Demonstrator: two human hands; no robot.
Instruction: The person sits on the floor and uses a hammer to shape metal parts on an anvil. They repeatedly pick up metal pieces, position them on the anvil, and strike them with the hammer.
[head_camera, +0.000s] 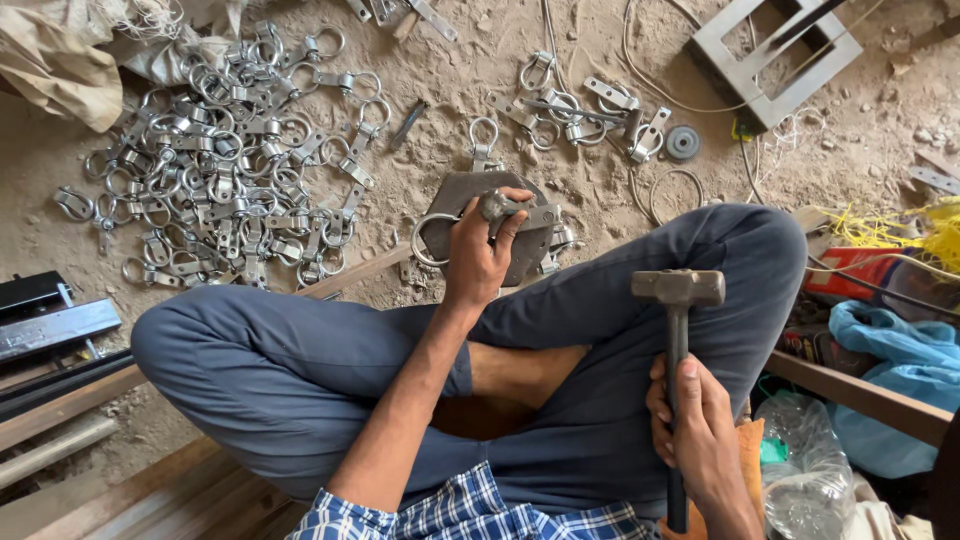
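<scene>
Left hand (478, 252) is out front, fingers curled tight around a short metal punch (496, 205), holding it down on a ring-and-strap fitting (452, 222). That fitting lies on a dark, rounded steel plate (470, 192) on the sandy floor (600, 190), just past the person's crossed legs in blue-grey trousers (300, 370). The fitting's ring sticks out to the left of the hand, its flat strap runs right across the plate.

Right hand (700, 430) is low and close to the body, wrapped fully around the handle of a hammer (678, 300). The hammer stands upright, its blocky steel head raised above the right knee, well apart from the punch.

Off to the left, a big heap of matching ring fittings (225, 170) is spread over the sand. A smaller cluster of the same parts (585, 110) sits beyond the plate, with a small round disc (683, 143) beside it. A square metal frame (775, 50) rests at top right with thin wire looping near it. A blue plastic bag (895, 385) and crumpled clear plastic (800, 470) lie to the right, wooden planks (120, 490) at lower left.
</scene>
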